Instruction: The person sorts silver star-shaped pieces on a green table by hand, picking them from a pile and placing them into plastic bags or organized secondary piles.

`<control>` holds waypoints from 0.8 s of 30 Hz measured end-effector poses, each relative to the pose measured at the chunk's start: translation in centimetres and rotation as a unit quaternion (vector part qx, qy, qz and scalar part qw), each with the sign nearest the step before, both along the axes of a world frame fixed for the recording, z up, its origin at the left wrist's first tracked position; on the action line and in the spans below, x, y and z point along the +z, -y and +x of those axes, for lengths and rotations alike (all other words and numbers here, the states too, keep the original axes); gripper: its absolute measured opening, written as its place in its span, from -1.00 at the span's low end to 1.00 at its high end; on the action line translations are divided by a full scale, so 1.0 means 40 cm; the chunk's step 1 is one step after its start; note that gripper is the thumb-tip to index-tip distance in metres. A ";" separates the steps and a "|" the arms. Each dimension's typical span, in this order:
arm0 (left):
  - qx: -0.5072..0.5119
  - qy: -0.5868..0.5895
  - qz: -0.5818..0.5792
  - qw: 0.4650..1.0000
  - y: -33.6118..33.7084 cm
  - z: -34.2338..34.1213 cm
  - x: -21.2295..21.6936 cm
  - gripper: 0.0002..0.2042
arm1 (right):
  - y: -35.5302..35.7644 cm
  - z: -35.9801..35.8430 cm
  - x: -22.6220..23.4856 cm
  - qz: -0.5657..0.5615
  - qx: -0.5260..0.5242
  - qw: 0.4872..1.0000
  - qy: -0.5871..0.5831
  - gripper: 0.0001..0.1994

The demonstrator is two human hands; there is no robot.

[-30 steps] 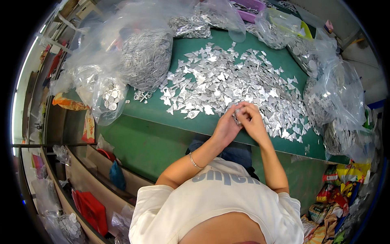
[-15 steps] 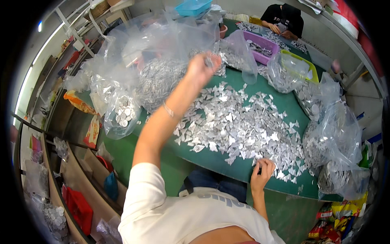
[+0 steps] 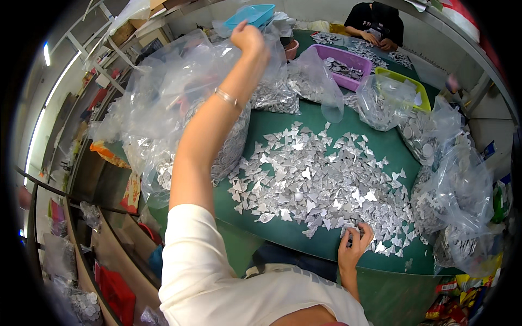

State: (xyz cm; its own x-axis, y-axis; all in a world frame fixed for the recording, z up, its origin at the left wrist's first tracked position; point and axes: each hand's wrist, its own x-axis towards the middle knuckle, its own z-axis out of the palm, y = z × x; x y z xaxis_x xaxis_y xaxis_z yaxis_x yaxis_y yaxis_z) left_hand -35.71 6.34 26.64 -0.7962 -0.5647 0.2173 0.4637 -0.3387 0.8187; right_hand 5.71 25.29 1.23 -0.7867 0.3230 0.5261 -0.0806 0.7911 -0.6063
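My left hand (image 3: 248, 38) is raised at the far left of the table, beside a light blue plastic basket (image 3: 251, 17) and above clear plastic bags (image 3: 179, 70). Its fingers are blurred and partly turned away, so what they hold, if anything, does not show. Low at the near edge of the table, my right hand (image 3: 356, 243) has its thumb and fingers drawn together at the rim of a spread of small silver-grey, pointed flat pieces (image 3: 310, 174). Whatever sits in those fingertips is too small to name.
Clear bags of silver pieces flank the spread, including one (image 3: 454, 190) at the right edge. A purple basket (image 3: 342, 65) and a lime-green basket (image 3: 405, 87) stand at the back. Across the green table (image 3: 266, 122) a person (image 3: 376, 27) handles similar pieces. Shelving lines the left.
My left hand has moved up and away, from above the bags at the back of the spread to the light blue basket. The right hand stays at the near edge.
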 end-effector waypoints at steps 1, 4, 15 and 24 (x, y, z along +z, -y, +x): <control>-0.102 -0.037 -0.012 0.994 -0.050 0.104 0.009 -0.68 | -0.003 -0.002 0.003 0.003 -0.010 1.000 0.007 -0.85; -0.432 -0.103 -0.126 0.887 -0.129 0.457 0.049 -0.69 | -0.011 0.000 -0.011 0.000 -0.023 1.000 0.003 -0.86; -0.264 -0.568 -0.270 0.731 -0.179 1.043 -0.045 -0.83 | -0.012 -0.003 -0.025 0.046 0.003 0.998 -0.035 -0.90; -0.475 -0.577 -0.177 0.641 -0.046 1.070 -0.037 -0.80 | -0.009 -0.001 -0.034 0.014 -0.003 0.998 -0.062 -0.87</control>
State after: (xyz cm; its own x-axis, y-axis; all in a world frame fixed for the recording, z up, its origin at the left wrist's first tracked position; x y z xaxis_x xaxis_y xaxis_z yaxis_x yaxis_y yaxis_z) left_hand 7.09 8.17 25.16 0.0611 0.3033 0.9509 0.5525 -0.8037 0.2209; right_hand 5.66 25.65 -0.12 -0.7129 0.3113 0.6284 -0.1498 0.8077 -0.5702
